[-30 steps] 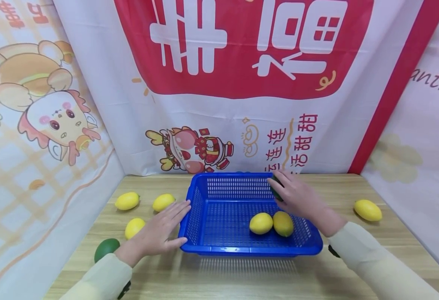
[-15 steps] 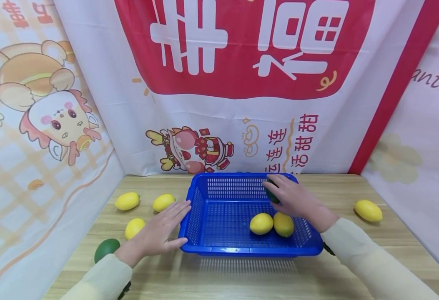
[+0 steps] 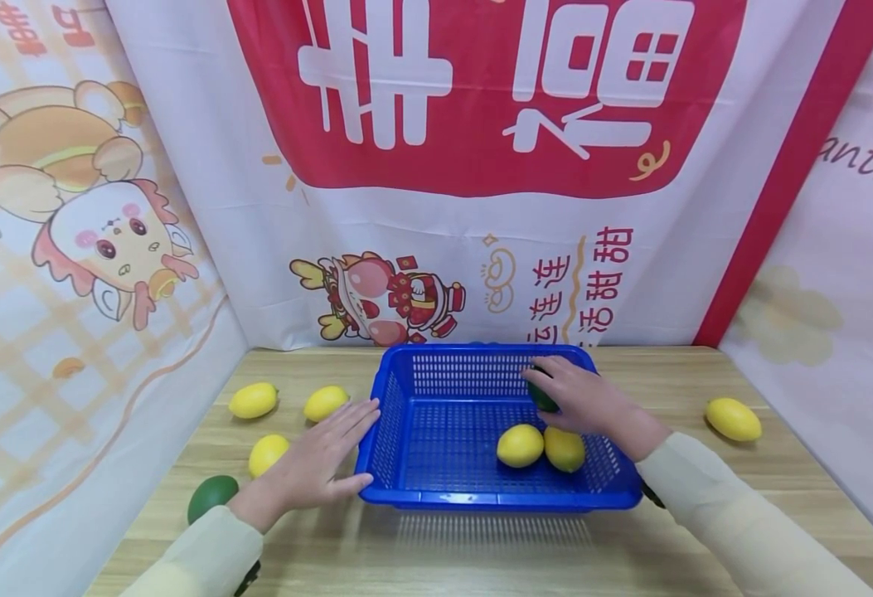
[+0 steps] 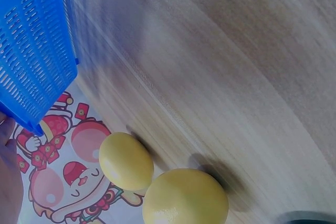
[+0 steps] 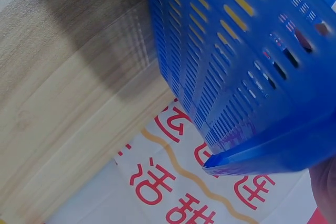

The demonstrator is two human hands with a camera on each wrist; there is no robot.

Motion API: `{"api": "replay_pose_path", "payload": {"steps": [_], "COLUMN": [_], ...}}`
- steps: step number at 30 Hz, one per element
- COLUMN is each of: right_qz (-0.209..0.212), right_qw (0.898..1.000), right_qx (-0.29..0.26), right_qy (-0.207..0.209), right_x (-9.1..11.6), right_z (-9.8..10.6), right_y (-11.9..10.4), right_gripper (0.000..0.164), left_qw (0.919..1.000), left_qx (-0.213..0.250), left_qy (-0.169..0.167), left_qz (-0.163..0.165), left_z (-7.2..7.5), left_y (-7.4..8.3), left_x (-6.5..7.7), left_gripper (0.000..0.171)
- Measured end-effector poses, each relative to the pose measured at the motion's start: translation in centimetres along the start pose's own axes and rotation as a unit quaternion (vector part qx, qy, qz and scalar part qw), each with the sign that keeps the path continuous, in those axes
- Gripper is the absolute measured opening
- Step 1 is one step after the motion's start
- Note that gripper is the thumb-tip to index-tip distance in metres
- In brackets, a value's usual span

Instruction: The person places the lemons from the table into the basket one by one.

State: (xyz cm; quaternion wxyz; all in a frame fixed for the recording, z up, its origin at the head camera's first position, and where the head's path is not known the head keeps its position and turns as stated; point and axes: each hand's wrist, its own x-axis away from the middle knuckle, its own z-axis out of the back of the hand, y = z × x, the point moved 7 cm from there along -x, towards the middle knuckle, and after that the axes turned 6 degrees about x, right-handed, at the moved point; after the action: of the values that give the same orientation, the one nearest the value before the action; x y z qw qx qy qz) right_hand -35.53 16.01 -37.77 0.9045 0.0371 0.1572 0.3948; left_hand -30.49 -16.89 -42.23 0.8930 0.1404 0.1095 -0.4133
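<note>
A blue plastic basket [image 3: 473,497] with slotted walls stands on the wooden table. My left hand [image 3: 309,464] lies with straight fingers against its left rim; in the left wrist view only part of that hand [image 4: 9,182] shows. Inside the basket, near the back right, my right hand [image 3: 589,398] grips a dark green fruit [image 3: 542,396], partly covered by the fingers. Just in front of it two lemons, one bright yellow [image 3: 520,446] and one duller [image 3: 565,450], lie side by side on the basket floor. The right wrist view shows the basket's outer wall [image 5: 210,77], hiding the held fruit.
Left of the basket are three lemons [image 3: 253,400], one partly behind my left hand, and a dark green fruit [image 3: 212,497] near my left wrist. Another lemon [image 3: 733,419] lies far right. A printed cloth [image 3: 466,274] hangs behind the table [image 3: 481,564].
My right hand has moved slightly left and down into the basket, carrying the dark green fruit from near the back rim. The left hand stays on the left rim.
</note>
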Motion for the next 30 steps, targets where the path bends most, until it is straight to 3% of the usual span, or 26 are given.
{"api": "replay_pose_path", "payload": {"steps": [23,30], "right_qz": [-0.02,-0.023], "right_qw": [1.0,1.0], "right_qx": [-0.018,-0.02], "right_qy": [0.007,0.004], "right_x": [0.8,1.2], "right_z": [0.2,0.6], "right_y": [1.0,1.4], "right_gripper": [0.058,0.057], "left_qw": [1.0,0.9999], "left_qx": [0.007,0.004], "left_qy": [0.002,-0.012], "left_qz": [-0.004,0.009], "left_z": [0.1,-0.1], "left_y": [0.2,0.0], "left_x": [0.0,0.0], "left_gripper": [0.08,0.081]}}
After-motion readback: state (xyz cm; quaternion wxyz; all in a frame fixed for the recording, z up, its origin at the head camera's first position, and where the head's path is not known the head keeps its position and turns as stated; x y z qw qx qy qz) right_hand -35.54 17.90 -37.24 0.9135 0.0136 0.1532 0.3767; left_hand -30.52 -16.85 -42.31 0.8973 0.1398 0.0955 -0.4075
